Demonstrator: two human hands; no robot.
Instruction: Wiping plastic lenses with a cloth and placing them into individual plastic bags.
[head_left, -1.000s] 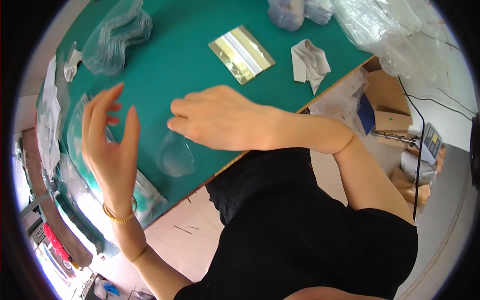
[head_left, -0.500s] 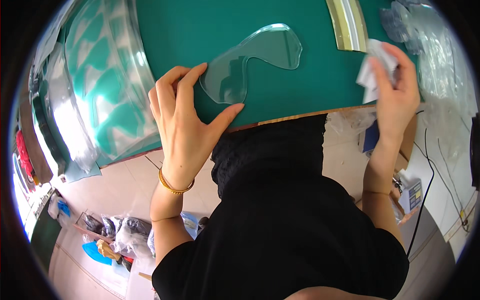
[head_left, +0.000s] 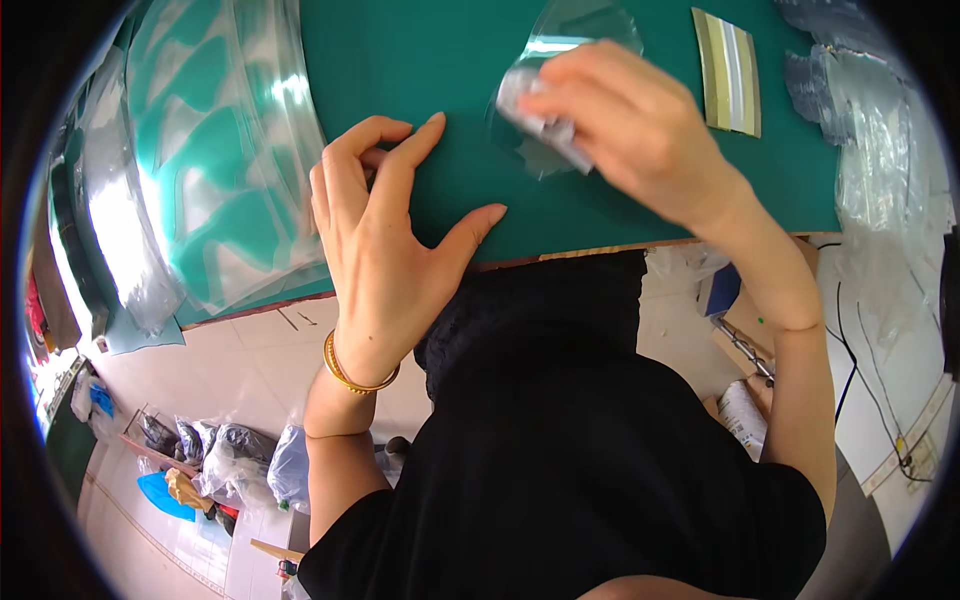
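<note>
Evidently, our right hand (head_left: 640,125) has its fingers bunched around a crumpled pale cloth (head_left: 550,122) over the clear plastic visor (head_left: 582,22), which lies on the green table (head_left: 400,60) in front of us. Our left hand (head_left: 378,245) rests beside it, fingers spread, gripping nothing we can see. We judge the visor light, flexible, slippery and easily scratched, best held by 2 opposite edges.

Green table (head_left: 420,60), pale grey cloth (head_left: 540,115), gold bracelet (head_left: 352,372), black shirt (head_left: 570,450)
</note>
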